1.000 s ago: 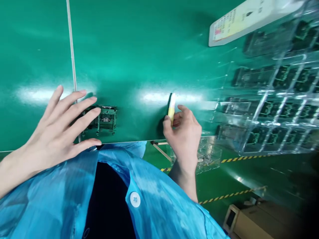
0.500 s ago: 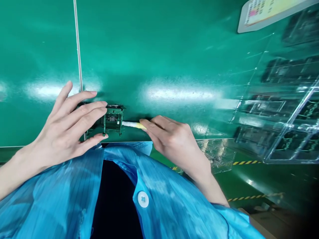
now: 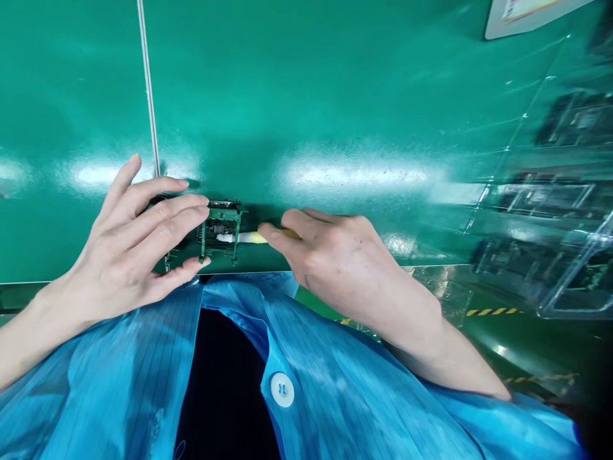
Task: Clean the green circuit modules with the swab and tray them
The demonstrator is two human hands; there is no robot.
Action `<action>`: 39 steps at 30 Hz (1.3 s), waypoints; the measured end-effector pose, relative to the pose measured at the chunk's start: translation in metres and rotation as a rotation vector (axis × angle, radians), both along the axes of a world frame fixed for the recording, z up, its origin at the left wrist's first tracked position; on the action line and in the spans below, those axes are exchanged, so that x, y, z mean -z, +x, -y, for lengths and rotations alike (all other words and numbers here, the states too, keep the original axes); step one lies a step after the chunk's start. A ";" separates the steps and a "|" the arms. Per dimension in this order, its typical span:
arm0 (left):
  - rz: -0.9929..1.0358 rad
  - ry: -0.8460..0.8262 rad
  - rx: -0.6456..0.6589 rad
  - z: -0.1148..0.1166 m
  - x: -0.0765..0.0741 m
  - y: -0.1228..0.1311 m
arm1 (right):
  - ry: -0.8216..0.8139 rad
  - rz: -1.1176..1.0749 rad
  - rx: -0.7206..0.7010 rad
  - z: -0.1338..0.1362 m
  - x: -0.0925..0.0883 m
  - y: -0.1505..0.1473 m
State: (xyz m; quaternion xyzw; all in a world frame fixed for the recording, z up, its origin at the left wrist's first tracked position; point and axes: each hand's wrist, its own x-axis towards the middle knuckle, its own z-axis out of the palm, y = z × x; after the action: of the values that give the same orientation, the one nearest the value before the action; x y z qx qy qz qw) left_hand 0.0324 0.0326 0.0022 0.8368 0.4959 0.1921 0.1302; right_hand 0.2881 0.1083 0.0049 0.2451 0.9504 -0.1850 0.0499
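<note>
A small green circuit board (image 3: 221, 230) lies on the green table (image 3: 306, 96) close to its near edge. My left hand (image 3: 129, 246) rests beside it with fingers stretched out, fingertips touching the board's left side. My right hand (image 3: 335, 259) is closed in a pinch on a yellow-handled swab (image 3: 242, 237). The swab's white tip lies on the middle of the board.
A thin white line (image 3: 148, 89) runs up the table at the left. Clear plastic trays (image 3: 550, 211) with dark boards in their pockets stand at the right. A white label card (image 3: 527, 13) sits at the top right. My blue smock (image 3: 268, 377) fills the foreground.
My right hand swung the swab from upright at mid-table leftward to the board, and its tip now lies on the board. The left hand stayed at the board.
</note>
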 end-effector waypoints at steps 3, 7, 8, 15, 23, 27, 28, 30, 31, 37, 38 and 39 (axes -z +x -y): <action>-0.002 0.003 0.002 0.000 -0.001 0.000 | 0.004 -0.003 -0.030 0.001 -0.001 -0.005; -0.003 0.001 0.010 -0.001 -0.001 0.000 | -0.024 0.007 -0.019 0.002 -0.001 -0.005; -0.003 -0.003 0.011 -0.001 -0.001 0.000 | -0.033 0.020 -0.007 0.001 -0.001 -0.003; 0.006 -0.001 0.020 -0.001 -0.001 0.000 | -0.256 0.014 0.066 -0.004 0.006 -0.007; 0.010 0.005 0.038 -0.001 -0.001 -0.002 | -0.390 -0.022 0.183 0.002 0.007 -0.005; -0.004 -0.017 0.030 -0.001 -0.003 -0.001 | -0.293 -0.038 0.206 0.014 0.007 -0.003; -0.013 -0.030 0.022 0.000 -0.003 -0.001 | -0.265 -0.048 0.204 0.016 0.007 -0.004; -0.027 -0.052 0.008 0.000 -0.005 0.000 | -0.216 -0.066 0.202 0.021 0.008 -0.004; -0.029 -0.058 0.007 0.001 -0.006 0.000 | -0.199 -0.069 0.206 0.022 0.008 -0.003; -0.013 -0.066 0.012 0.001 -0.007 0.000 | -0.163 -0.091 0.223 0.030 0.010 -0.004; -0.013 -0.068 0.011 0.001 -0.007 0.000 | -0.140 -0.126 0.216 0.032 0.010 -0.006; -0.013 -0.071 0.012 0.001 -0.007 0.000 | -0.110 -0.163 0.207 0.034 0.011 -0.007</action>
State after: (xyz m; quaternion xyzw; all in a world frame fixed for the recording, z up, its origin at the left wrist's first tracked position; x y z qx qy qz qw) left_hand 0.0325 0.0316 0.0088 0.8359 0.4982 0.1682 0.1575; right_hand 0.2808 0.0745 -0.0063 0.3230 0.9093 -0.2602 -0.0333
